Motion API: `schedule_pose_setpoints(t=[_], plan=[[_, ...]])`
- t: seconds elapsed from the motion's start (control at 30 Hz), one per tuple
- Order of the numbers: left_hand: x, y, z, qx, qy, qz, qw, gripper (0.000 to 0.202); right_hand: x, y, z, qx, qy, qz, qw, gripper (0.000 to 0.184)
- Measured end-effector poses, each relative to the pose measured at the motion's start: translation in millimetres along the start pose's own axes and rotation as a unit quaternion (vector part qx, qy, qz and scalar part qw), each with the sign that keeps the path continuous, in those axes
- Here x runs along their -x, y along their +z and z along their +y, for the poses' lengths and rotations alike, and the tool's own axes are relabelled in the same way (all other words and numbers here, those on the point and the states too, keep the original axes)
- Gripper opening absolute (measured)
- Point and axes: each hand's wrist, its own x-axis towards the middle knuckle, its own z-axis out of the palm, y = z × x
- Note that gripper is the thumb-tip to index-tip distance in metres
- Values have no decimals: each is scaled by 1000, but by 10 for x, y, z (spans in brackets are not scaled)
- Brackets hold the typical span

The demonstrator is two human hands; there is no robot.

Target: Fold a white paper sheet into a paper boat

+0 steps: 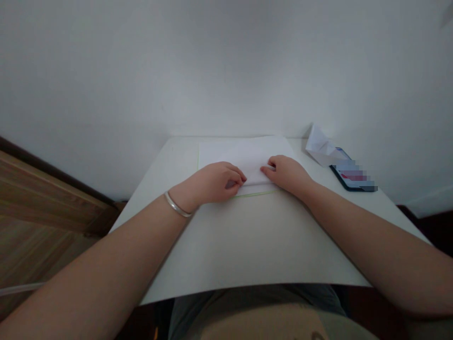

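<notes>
A white sheet of paper (244,153) lies on the white table in front of me, its near edge turned up or lifted a little. My left hand (221,182) has thumb and fingertips pinched at that near edge, left of the middle. Towards the right end of the same edge, my right hand (285,171) holds the paper between thumb and bent fingers. Beneath the sheet, a flat piece with a thin green border (256,194) shows along the near and left sides; its kind is hidden. A silver bangle (177,206) circles my left wrist.
At the back right a folded white paper shape (321,145) stands against a phone (354,175) with a lit, blurred screen. The white table (247,245) meets a pale wall (226,71) at the back. Wooden furniture (46,208) stands beyond its left edge.
</notes>
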Motion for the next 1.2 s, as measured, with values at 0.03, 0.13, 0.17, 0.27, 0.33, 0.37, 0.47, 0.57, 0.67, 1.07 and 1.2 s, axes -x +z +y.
schedule_pose_setpoints(t=[0.03,0.13,0.17,0.27,0.33,0.37,0.47,0.57,0.67,1.07,1.2], plan=[[2,-2,7,-9,1,2,1000,25,0,1,-2,2,4,0,1000,36],[7,-15,33,-34,-1,0,999,25,-3,9,-5,8,15,2,1000,38],[8,-23,42,-39,-2,-3,999,25,-6,11,-5,10,17,2,1000,38],[6,-50,62,-48,-2,-12,999,25,-16,18,-9,13,18,6,1000,39],[4,-61,63,-48,-4,-17,999,25,-21,20,-13,15,20,11,1000,39],[3,-62,60,-46,-7,-19,999,25,-21,19,-16,16,22,12,1000,39],[1,-55,46,-31,-13,-19,999,23,-16,13,-21,18,21,10,1000,39],[-4,-41,39,-21,-6,-13,1000,22,-8,2,-25,22,15,6,1000,40],[-10,-34,45,-23,5,-6,1000,25,-6,-10,-27,23,14,0,1000,40],[-32,5,-9,-50,9,-1,999,26,-9,-23,-34,12,16,-7,1000,39],[-46,53,-62,-19,-2,14,1000,36,2,-16,-43,15,16,-3,1000,40]])
